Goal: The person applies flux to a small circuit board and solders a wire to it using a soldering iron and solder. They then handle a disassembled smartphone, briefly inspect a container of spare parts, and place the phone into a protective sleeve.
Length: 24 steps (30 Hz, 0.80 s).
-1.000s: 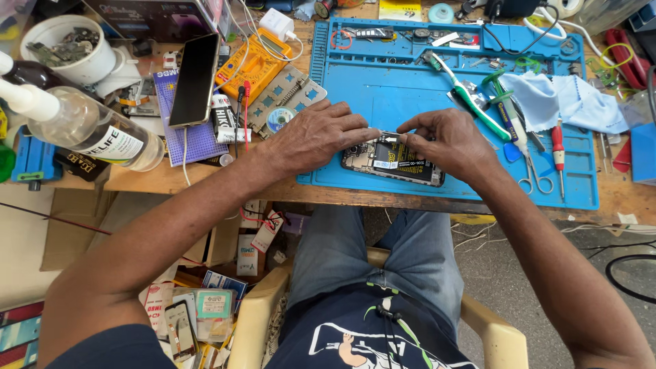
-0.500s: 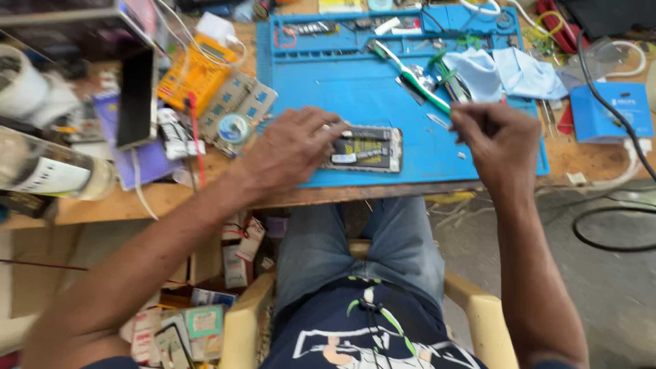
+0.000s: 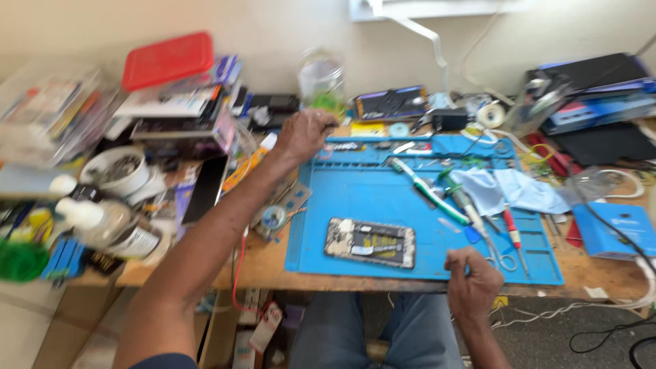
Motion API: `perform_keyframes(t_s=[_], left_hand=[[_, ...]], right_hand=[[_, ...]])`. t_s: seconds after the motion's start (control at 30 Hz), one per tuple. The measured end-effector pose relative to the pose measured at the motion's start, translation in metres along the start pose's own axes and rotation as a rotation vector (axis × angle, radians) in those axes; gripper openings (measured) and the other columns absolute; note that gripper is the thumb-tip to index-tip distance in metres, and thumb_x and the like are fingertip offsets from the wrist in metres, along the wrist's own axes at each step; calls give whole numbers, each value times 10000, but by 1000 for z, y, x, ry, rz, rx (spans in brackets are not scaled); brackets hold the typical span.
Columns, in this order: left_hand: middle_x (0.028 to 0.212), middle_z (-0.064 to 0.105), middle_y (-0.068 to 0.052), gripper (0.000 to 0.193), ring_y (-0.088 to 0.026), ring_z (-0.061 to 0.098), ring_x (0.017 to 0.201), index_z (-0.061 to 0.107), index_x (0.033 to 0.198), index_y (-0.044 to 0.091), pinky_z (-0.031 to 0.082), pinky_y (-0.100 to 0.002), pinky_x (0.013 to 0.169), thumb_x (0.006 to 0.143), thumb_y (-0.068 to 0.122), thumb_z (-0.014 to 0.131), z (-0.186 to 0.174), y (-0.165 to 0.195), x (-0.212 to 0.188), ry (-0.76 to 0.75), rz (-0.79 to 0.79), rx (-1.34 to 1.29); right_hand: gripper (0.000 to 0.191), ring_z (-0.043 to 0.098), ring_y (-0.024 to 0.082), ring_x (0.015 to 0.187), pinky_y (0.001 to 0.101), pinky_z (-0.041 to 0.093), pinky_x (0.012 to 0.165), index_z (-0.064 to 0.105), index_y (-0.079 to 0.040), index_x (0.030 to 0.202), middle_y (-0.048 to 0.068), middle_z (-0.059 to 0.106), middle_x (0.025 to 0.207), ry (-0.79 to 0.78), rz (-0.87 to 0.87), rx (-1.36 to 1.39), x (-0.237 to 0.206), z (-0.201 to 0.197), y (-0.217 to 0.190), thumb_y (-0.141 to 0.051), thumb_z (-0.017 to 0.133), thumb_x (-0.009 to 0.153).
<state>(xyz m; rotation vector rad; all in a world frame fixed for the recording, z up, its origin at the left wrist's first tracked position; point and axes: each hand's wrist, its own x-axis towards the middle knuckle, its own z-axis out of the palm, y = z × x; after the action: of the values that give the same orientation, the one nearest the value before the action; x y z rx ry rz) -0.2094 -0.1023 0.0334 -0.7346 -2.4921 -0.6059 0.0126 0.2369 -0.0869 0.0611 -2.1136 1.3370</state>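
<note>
An opened phone, its inner parts showing, lies flat near the front of a blue work mat. My right hand rests at the mat's front edge, just right of the phone, fingers curled into a loose fist with nothing visible in it. My left hand is stretched to the mat's far left corner, beside a clear glass jar. Its fingers bend downward, and blur hides whether they grip anything.
A green-and-white toothbrush, a pale blue cloth, a red-handled screwdriver and scissors lie on the mat's right side. Left of the mat are a white bowl, a plastic bottle, a dark slab and a red-lidded box.
My left hand has left the phone and reached to the table's back near the jar. My right hand has drawn back to the mat's front edge. The camera has tilted up.
</note>
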Motion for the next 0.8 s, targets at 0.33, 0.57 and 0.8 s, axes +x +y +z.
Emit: perform_keyframes(t_s=[0.33, 0.57, 0.8], left_hand=[[1007, 724, -207, 344, -386, 695, 989, 744, 980, 31, 551, -502, 888, 814, 318, 836, 47, 70, 113, -123, -196, 40], [1019, 727, -207, 526, -346, 705, 982, 717, 1001, 19, 564, -426, 869, 612, 276, 960, 53, 78, 140, -73, -376, -122], [1085, 775, -132, 363, -164, 733, 874, 723, 1147, 27, 627, -283, 712, 800, 58, 825, 51, 66, 156, -217, -650, -652]], right_hand=[[134, 585, 98, 623, 262, 477, 582, 705, -14, 862, 34, 673, 701, -5, -24, -20, 4, 3, -22, -127, 773, 887], [160, 613, 99, 613, 262, 489, 560, 713, -36, 860, 29, 701, 714, -14, -34, -3, 5, 3, -24, -180, 779, 885], [137, 643, 104, 627, 262, 507, 563, 724, -51, 868, 31, 710, 729, -40, -51, -14, 2, 4, -21, -177, 772, 891]])
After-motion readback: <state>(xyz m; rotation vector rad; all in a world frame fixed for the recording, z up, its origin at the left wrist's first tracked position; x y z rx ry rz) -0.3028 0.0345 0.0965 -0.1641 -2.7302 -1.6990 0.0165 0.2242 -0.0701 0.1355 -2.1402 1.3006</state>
